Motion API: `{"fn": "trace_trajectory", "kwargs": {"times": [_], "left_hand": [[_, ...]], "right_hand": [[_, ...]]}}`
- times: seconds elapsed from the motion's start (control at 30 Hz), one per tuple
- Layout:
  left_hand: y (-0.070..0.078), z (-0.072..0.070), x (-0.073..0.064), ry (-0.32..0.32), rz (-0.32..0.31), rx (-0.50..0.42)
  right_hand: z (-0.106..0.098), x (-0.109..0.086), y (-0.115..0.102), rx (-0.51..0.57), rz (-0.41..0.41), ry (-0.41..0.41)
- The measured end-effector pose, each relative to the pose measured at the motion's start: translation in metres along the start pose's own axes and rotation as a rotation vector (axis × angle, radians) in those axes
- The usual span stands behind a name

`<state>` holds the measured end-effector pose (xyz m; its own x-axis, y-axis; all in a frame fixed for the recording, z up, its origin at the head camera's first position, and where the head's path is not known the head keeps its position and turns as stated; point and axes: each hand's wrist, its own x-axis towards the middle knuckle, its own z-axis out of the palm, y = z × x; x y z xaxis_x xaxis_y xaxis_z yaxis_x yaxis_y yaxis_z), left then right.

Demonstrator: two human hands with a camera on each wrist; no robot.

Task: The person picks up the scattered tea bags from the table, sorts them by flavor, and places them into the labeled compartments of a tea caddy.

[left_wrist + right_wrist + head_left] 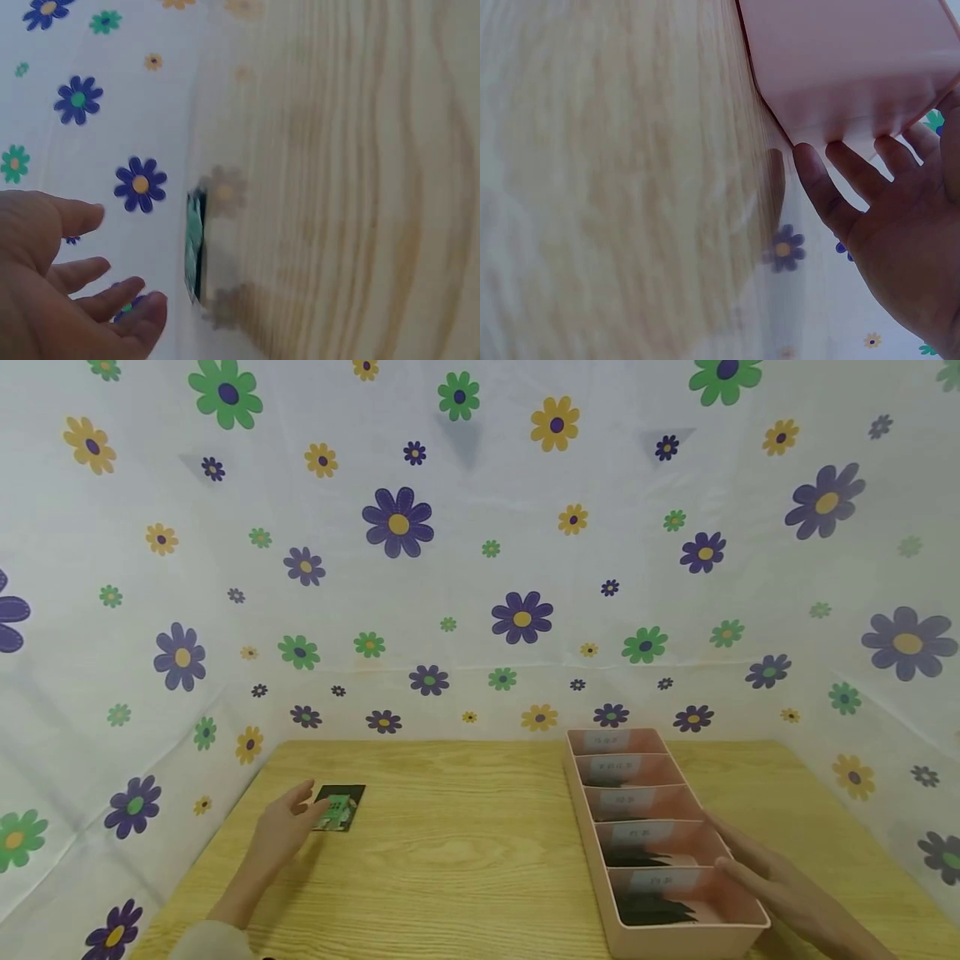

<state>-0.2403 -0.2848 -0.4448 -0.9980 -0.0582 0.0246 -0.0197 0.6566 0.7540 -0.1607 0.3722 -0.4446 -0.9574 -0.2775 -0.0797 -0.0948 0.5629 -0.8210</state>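
Note:
A small flat packet (349, 814), dark with a green printed front, lies on the left part of the table. It also appears edge-on in the left wrist view, where the packet (194, 247) is apart from the fingers. My left hand (281, 827) hovers beside it with spread, loosely bent fingers and holds nothing. On the right stands a long pink divided box (686, 939) with several compartments. My right hand (776, 881) touches its right side, the thumb at the rim. Nearly straight fingers (855, 171) rest against the box wall in the right wrist view.
White labels (660, 881) mark the compartments, and dark flat pieces (652, 910) lie in the nearer ones. The wooden table (457, 852) spreads between packet and box. A white flowered sheet (465, 577) surrounds the table at the back and sides.

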Motion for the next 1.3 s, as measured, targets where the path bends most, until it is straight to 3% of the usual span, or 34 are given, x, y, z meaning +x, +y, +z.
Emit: {"fn": "trace_trajectory", "kwargs": {"times": [0.17,0.3,0.4,0.53,0.7,0.97,1.1,1.23,1.3], "left_hand": [[-0.015,-0.002,0.012,-0.026,-0.044,0.152],[-0.022,0.002,0.018,-0.002,-0.031,0.299],[-0.022,0.006,0.021,0.021,-0.002,0.395],[-0.021,0.01,0.026,0.027,0.027,0.449],[-0.019,0.015,0.038,0.014,0.108,0.453],[-0.004,0.028,0.045,-0.028,0.167,0.38],[-0.002,0.034,0.046,-0.047,0.214,0.36],[0.0,0.039,0.047,-0.074,0.227,0.305],[0.001,0.041,0.047,-0.055,0.22,0.29]], "right_hand": [[0.002,0.0,0.004,-0.031,-0.083,0.047],[0.004,0.0,0.008,-0.04,-0.177,0.084],[0.004,0.001,0.01,-0.044,-0.182,0.093],[0.003,0.0,0.01,-0.044,-0.149,0.083],[0.002,-0.001,0.005,-0.008,-0.098,0.048],[0.0,-0.002,-0.001,0.075,-0.009,-0.026],[0.0,-0.002,0.0,0.036,-0.002,-0.011],[0.001,-0.002,0.001,-0.039,-0.033,0.033],[0.002,-0.003,0.001,-0.055,-0.045,0.046]]}}
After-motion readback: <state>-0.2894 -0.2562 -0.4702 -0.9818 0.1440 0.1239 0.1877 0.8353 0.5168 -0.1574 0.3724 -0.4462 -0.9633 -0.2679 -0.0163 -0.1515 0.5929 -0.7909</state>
